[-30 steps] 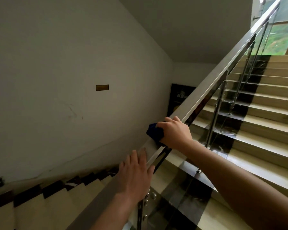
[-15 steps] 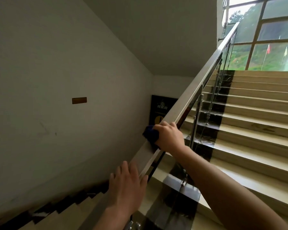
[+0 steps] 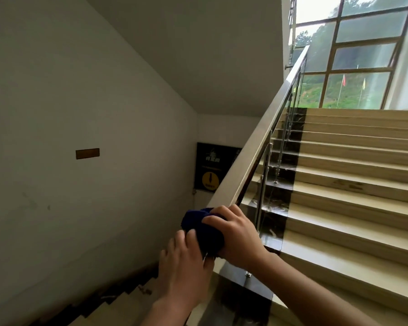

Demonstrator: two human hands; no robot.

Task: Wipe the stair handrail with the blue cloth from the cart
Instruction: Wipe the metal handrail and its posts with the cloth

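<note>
A flat steel handrail (image 3: 262,135) climbs from bottom centre to the upper right, toward the window. My right hand (image 3: 236,236) grips a bunched dark blue cloth (image 3: 203,228) and presses it on the rail's lower part. Just below it, my left hand (image 3: 184,267) lies on the rail with its fingertips touching the cloth. The stretch of rail under both hands is hidden.
Glass panels on steel posts (image 3: 266,180) hang under the rail. Beige steps (image 3: 353,184) rise on the right to a large window (image 3: 353,55). A white wall (image 3: 80,114) with a small brass plate (image 3: 87,153) stands left; a dark sign (image 3: 212,170) hangs behind; lower stairs (image 3: 108,302) descend left.
My left hand slid up the rail until its fingers met the cloth. My right hand with the cloth stayed low on the rail. The view tilted up toward the window.
</note>
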